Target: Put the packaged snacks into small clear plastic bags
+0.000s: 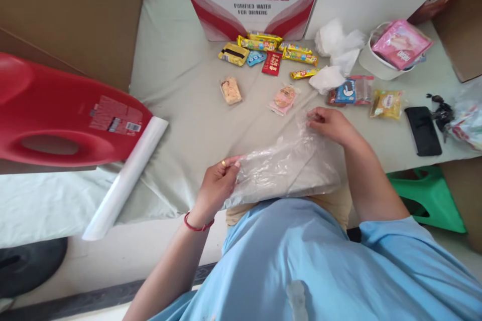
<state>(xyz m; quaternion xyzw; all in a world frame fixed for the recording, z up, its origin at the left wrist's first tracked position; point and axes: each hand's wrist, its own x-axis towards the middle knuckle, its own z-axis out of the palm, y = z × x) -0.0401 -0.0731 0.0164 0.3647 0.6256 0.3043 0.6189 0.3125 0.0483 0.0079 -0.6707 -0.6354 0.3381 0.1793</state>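
Observation:
A clear plastic bag (286, 168) stretches between my two hands at the table's front edge, close to my body. My left hand (220, 180), with a ring and a red bracelet, pinches its left corner between thumb and fingers. At the upper right of the bag, my right hand (328, 124) is closed on the film. Beyond the bag lie a wrapped pastry (231, 91) and a pink-wrapped biscuit (284, 99). Farther back are several yellow snack packets (256, 44), a red sachet (271, 63) and a blue sachet (256, 57).
A Wahaha carton (252, 0) stands behind the snacks. To the right are crumpled white bags (331, 42), a white tub (386, 67), a blue snack pack (348, 91) and a phone (423, 131). At left, a red jug (71, 110) lies beside a plastic film roll (126, 178).

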